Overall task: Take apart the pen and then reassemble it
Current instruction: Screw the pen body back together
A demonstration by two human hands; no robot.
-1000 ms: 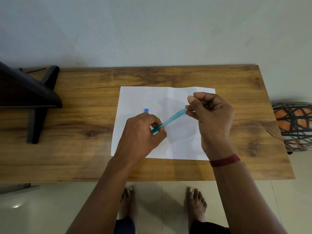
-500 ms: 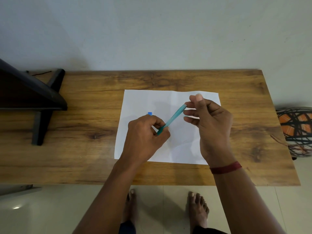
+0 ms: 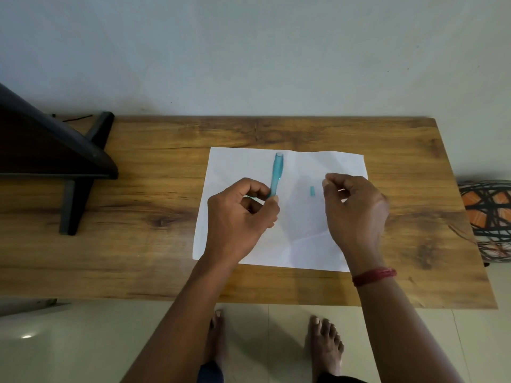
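Observation:
My left hand (image 3: 240, 214) is closed around the lower end of a translucent teal pen barrel (image 3: 277, 174). The barrel points away from me over the white paper sheet (image 3: 307, 239), and its open far end is visible. A small teal end piece (image 3: 312, 191) lies loose on the paper between my hands. Just right of that piece, my right hand (image 3: 355, 208) hovers with its fingers loosely curled and nothing visible in them. A red thread band circles my right wrist.
The paper lies on a wooden table (image 3: 154, 244) set against a pale wall. A dark stand (image 3: 69, 172) occupies the table's left end. A woven stool (image 3: 489, 219) sits beyond the right edge. My bare feet are on the tiled floor below the front edge.
The right hand has come off the pen's end, and a small teal piece now lies on the paper. The left hand has swung the barrel from slanting right to pointing away.

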